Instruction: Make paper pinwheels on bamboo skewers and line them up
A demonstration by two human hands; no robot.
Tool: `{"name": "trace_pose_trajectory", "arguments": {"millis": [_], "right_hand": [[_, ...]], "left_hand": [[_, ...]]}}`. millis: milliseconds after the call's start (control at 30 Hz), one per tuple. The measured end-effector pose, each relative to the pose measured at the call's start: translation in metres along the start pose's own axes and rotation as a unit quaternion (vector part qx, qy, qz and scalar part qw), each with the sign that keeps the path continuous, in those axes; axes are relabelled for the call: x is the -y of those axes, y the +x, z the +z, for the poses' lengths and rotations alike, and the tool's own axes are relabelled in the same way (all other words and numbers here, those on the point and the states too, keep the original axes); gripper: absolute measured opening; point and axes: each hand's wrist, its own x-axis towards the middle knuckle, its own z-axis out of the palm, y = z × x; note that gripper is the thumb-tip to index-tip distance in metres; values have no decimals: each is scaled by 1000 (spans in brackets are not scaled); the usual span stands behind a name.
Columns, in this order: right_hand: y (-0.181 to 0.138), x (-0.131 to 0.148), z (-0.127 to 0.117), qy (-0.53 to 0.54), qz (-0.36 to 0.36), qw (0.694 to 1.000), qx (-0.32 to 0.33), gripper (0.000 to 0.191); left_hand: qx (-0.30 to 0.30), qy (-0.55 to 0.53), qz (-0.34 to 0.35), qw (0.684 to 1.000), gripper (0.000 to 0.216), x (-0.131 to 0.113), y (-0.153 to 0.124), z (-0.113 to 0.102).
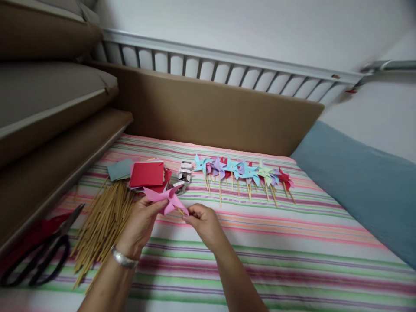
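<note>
A pink paper pinwheel (169, 200) with folded blades is up in front of me, over the striped sheet. My left hand (146, 216) grips it from the left, thumb pressed on its middle. My right hand (203, 221) is closed in a pinch at its lower right blade, on a thin wooden stick (180, 211) of which only a short piece shows. Just behind the pinwheel lies a stack of paper squares, red (147, 173) on top. A pile of wooden sticks (100, 225) spreads to the left of my left hand.
Finished-looking pinwheels (250, 172) in several colours lie in a row farther back. Near the paper is a small shiny metallic object (184, 175). Black-handled scissors (48, 251) lie at left beside red material (48, 227). A brown board (211, 112) stands behind; cushions (48, 99) rise at left.
</note>
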Motion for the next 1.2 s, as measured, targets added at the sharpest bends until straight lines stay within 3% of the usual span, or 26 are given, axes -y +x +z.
{"name": "trace_pose_trajectory", "arguments": {"millis": [633, 767, 967, 1067, 1200], "right_hand": [[2, -7, 0, 16, 18, 1000, 12, 10], [-2, -14, -2, 0, 25, 1000, -12, 10], [-32, -26, -9, -68, 2, 997, -33, 5], [-53, -32, -19, -77, 2, 995, -60, 7], [-82, -48, -56, -77, 34, 989, -125, 9]], "left_hand": [[-17, -3, -10, 1000, 19, -2, 0, 0], [-37, -11, -6, 999, 23, 0, -1, 1], [-45, 20, -19, 999, 24, 7, -20, 8], [-19, 45, -32, 998, 28, 5, -36, 18], [-37, 176, 41, 983, 41, 10, -63, 24]]}}
